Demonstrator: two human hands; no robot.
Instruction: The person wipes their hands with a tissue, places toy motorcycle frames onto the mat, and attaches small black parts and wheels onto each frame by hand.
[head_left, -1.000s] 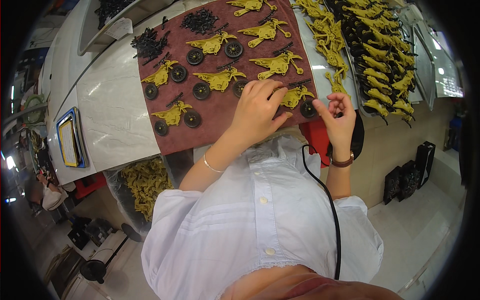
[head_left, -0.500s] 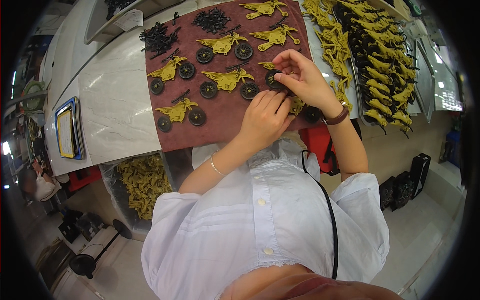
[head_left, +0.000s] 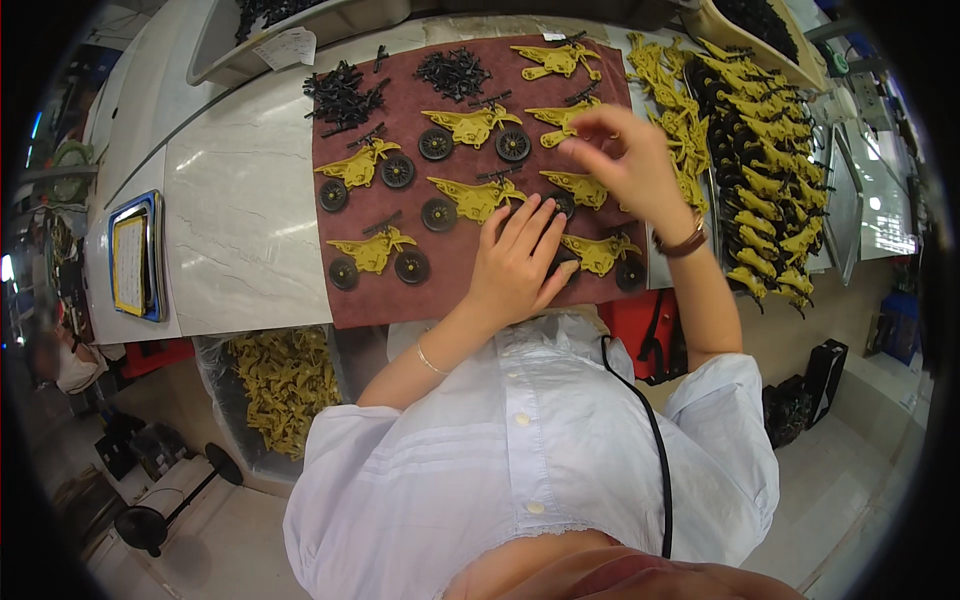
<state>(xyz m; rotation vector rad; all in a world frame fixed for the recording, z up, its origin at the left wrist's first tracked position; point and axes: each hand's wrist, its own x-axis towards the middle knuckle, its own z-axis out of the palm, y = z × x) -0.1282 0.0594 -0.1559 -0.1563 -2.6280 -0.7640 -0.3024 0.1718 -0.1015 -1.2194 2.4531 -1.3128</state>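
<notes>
My left hand [head_left: 515,262] lies over the near part of the maroon cloth, fingers stretched out. It partly hides a black wheel [head_left: 566,268] beside a yellow toy motorbike body [head_left: 602,254]. My right hand [head_left: 632,165] is raised off the cloth, thumb and fingers apart, with nothing visible between them. Below it lies another yellow motorbike body [head_left: 582,188] with a black wheel [head_left: 559,204] at its left end. Further yellow bodies, such as one with two wheels [head_left: 470,127], are laid out in rows, several with a black handlebar piece alongside.
Two heaps of small black parts [head_left: 345,95] sit at the cloth's far side. Loose yellow bodies [head_left: 668,100] and a tray of yellow-and-black motorbikes [head_left: 760,180] are on the right. A grey bin [head_left: 350,18] stands behind; a blue-framed tray [head_left: 135,255] lies left.
My right hand has lifted away from the wheel and its fingers have parted. My left hand's fingers now lie flatter. The whole view has shifted slightly.
</notes>
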